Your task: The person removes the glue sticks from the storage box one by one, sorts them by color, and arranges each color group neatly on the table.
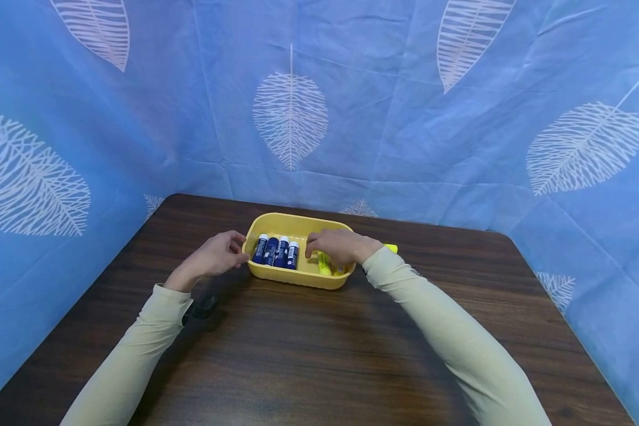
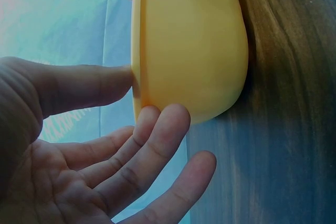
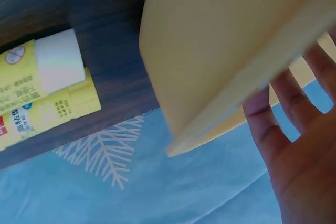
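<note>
My left hand (image 1: 219,253) holds the left end of a yellow plastic basket (image 1: 293,276). Its thumb meets the rim in the left wrist view, while its fingers lie along the outer wall. Over the basket's right end, my right hand (image 1: 338,245) reaches inside with fingers pointing down. Beneath its palm shows a yellow glue stick (image 1: 323,264), partly covered; whether the fingers grip it is hidden. The right wrist view shows the fingers passing behind the rim, fingertips out of sight. Several dark blue glue sticks (image 1: 280,253) with white tops lie side by side in the basket's left half.
Beyond the basket's right end, a yellow glue stick with a white cap (image 3: 58,61) and another yellow stick (image 3: 79,100) lie on the dark wooden table (image 1: 319,355). Blue leaf-print cloth (image 1: 373,118) hangs behind and beside the table.
</note>
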The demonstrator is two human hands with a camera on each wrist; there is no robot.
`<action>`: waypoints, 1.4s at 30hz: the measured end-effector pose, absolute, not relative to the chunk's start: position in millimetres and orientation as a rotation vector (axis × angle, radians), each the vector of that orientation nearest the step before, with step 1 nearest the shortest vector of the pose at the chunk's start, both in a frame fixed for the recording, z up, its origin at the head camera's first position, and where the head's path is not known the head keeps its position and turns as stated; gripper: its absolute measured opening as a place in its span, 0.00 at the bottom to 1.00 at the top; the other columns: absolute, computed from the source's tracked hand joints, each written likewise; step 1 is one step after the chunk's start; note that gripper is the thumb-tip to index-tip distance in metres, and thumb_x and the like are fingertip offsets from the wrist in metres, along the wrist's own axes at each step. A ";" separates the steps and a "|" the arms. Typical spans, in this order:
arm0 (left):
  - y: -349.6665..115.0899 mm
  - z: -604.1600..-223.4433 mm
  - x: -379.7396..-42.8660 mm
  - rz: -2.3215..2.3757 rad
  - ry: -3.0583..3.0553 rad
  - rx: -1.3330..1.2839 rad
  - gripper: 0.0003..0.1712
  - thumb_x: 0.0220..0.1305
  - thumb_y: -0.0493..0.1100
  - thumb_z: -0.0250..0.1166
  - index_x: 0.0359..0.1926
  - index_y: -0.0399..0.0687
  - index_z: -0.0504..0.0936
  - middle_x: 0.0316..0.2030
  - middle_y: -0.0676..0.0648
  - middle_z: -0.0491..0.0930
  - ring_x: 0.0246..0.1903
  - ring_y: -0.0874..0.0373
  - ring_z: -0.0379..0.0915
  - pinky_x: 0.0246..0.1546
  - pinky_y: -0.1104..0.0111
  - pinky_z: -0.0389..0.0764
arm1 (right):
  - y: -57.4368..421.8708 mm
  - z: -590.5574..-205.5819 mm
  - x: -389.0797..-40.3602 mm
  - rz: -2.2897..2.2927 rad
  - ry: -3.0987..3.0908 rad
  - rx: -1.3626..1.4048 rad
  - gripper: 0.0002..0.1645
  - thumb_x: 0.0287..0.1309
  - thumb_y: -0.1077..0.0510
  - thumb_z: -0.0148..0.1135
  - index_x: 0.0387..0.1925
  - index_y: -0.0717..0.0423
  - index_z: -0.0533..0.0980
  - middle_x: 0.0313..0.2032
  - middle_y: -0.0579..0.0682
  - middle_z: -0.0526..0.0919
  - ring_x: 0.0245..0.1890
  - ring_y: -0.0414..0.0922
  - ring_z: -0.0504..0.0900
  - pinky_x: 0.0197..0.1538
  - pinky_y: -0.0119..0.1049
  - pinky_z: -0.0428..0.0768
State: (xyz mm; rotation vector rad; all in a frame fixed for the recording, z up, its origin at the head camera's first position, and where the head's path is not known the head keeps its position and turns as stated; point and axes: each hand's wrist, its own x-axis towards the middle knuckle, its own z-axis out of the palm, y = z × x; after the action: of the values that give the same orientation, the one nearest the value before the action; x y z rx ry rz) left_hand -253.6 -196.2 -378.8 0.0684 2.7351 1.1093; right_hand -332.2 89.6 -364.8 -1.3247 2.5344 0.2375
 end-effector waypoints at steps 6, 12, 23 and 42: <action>-196.4 -379.7 -254.8 1.113 2.734 0.091 0.26 0.72 0.39 0.64 0.65 0.31 0.69 0.44 0.36 0.80 0.39 0.45 0.79 0.38 0.63 0.80 | 87.7 -370.0 -333.2 0.282 2.544 -1.339 0.25 0.62 0.69 0.67 0.55 0.41 0.84 0.62 0.45 0.79 0.60 0.48 0.76 0.55 0.43 0.78; -195.4 -378.0 -254.0 1.116 2.726 0.089 0.26 0.72 0.39 0.63 0.65 0.32 0.69 0.44 0.36 0.80 0.39 0.45 0.80 0.38 0.64 0.80 | 90.8 -373.5 -334.7 0.315 2.573 -1.400 0.20 0.64 0.65 0.68 0.52 0.42 0.86 0.54 0.45 0.85 0.53 0.47 0.78 0.56 0.43 0.78; -195.2 -376.8 -254.7 1.113 2.727 0.086 0.26 0.72 0.39 0.63 0.66 0.32 0.69 0.45 0.36 0.80 0.41 0.44 0.80 0.41 0.60 0.81 | 106.0 -347.7 -329.4 0.264 2.576 -1.445 0.19 0.62 0.63 0.70 0.54 0.45 0.85 0.54 0.47 0.86 0.55 0.48 0.82 0.60 0.45 0.79; -196.4 -378.8 -254.8 1.135 2.715 0.038 0.26 0.72 0.39 0.63 0.65 0.33 0.69 0.45 0.36 0.79 0.41 0.44 0.79 0.43 0.60 0.82 | 115.4 -331.8 -329.0 0.043 2.487 -1.252 0.24 0.65 0.70 0.62 0.58 0.48 0.82 0.59 0.47 0.83 0.60 0.49 0.80 0.62 0.48 0.78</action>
State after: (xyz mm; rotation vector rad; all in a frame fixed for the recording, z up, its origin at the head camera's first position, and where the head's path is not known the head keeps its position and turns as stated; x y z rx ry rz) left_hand -254.8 -196.4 -378.8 0.0384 2.7150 1.1354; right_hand -329.0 115.4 -331.8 -1.2518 2.4865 0.0434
